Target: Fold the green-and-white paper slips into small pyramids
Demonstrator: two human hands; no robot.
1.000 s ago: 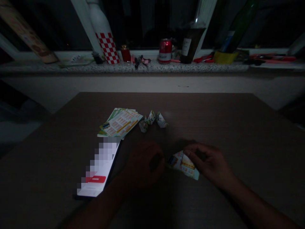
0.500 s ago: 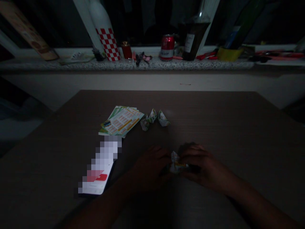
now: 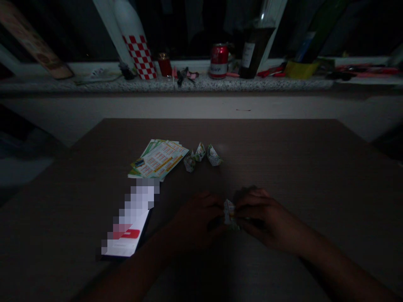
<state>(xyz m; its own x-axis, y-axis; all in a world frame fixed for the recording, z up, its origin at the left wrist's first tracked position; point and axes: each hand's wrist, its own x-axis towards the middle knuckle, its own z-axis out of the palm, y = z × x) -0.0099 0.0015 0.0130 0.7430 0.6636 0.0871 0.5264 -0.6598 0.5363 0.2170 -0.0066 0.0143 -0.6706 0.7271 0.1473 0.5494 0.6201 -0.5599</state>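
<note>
A small folded piece of printed paper [image 3: 229,213] is pinched between my two hands, low over the table. My left hand [image 3: 200,218] grips its left side, the fingertips in deep shadow. On its right side, my right hand [image 3: 266,216] has thumb and fingers closed on the paper. Beyond the hands lie three folded paper pieces: one on the left [image 3: 189,162], one in the middle [image 3: 200,152] and one on the right [image 3: 214,155]. A fanned stack of printed sheets [image 3: 160,159] rests to their left.
A lit phone [image 3: 126,239], partly pixelated, lies by my left forearm on the wooden table [image 3: 299,159]. Along the stone windowsill [image 3: 176,86] stand a red-and-white checkered bottle [image 3: 140,56], a red can [image 3: 219,61], a dark bottle [image 3: 252,54] and a yellow pot [image 3: 301,70].
The paper between my hands has turned slightly and looks narrower, with my right fingers covering more of it. The whole view has shifted a little.
</note>
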